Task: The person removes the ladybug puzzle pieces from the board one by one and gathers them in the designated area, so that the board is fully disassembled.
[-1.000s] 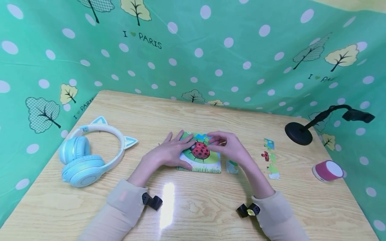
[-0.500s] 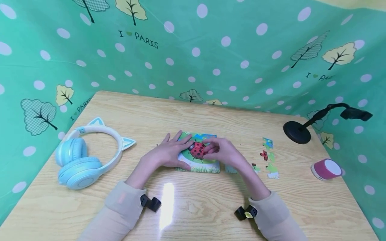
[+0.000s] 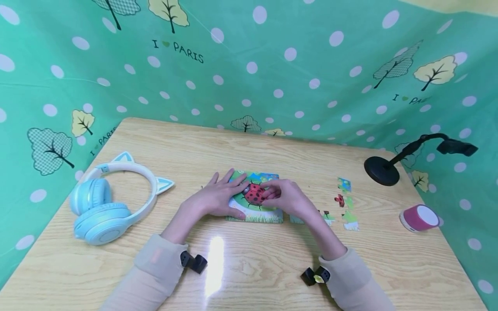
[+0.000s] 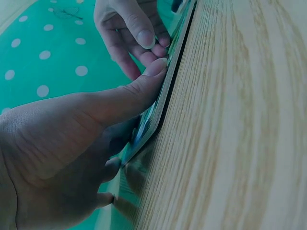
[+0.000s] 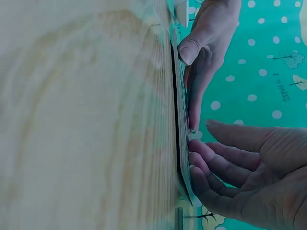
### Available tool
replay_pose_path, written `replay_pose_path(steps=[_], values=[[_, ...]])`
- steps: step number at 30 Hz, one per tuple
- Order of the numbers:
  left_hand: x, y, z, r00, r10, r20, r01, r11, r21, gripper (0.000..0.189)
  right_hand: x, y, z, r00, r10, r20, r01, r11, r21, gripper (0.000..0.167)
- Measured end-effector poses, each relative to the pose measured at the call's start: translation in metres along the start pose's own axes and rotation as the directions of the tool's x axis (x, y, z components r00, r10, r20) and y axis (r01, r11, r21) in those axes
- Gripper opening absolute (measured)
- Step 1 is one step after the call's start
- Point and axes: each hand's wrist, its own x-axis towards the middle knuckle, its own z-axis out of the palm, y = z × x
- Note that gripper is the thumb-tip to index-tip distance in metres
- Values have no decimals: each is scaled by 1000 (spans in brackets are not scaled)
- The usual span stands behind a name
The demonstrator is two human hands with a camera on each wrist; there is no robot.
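Observation:
A rectangular puzzle board (image 3: pixel 254 216) with a ladybug picture lies flat at the table's middle in the head view. My left hand (image 3: pixel 218 196) rests on its left part with spread fingers, the thumb near the lower edge. My right hand (image 3: pixel 285 196) is over the board's right part. Its loosely bent fingertips (image 5: pixel 195 148) touch the board's surface in the right wrist view, while the thumb stands apart. No piece shows between them. Loose puzzle pieces lie to the right, among them a blue one (image 3: pixel 344 184), a red one (image 3: pixel 339 200) and a green-white one (image 3: pixel 351 222).
Blue and white cat-ear headphones (image 3: pixel 103 218) lie at the left. A black stand (image 3: pixel 381 170) with a bent neck is at the far right, above a pink and white cylinder (image 3: pixel 420 217). A dotted green cloth (image 3: pixel 233 65) hangs behind the wooden table (image 3: pixel 256 268).
My right hand has come down from the board's upper right onto the ladybug's right side. Pieces near my right forearm have come into view. My left hand stays on the board.

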Motion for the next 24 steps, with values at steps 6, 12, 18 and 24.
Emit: replay_pose_path(steps=[6, 12, 18, 24], values=[[-1, 1, -1, 1000, -5, 6, 5, 1000, 3, 102, -1, -2, 0, 999, 36, -21, -35, 999, 11, 42], [-1, 1, -1, 1000, 2, 5, -2, 1000, 6, 102, 0, -3, 2, 1000, 29, -5, -29, 999, 18, 44], [-2, 0, -2, 1000, 15, -17, -15, 1000, 3, 102, 7, -5, 6, 1000, 26, -8, -27, 999, -18, 53], [-2, -1, -1, 1000, 16, -6, -16, 1000, -1, 99, 12, -5, 13, 998, 35, -61, -39, 998, -58, 52]])
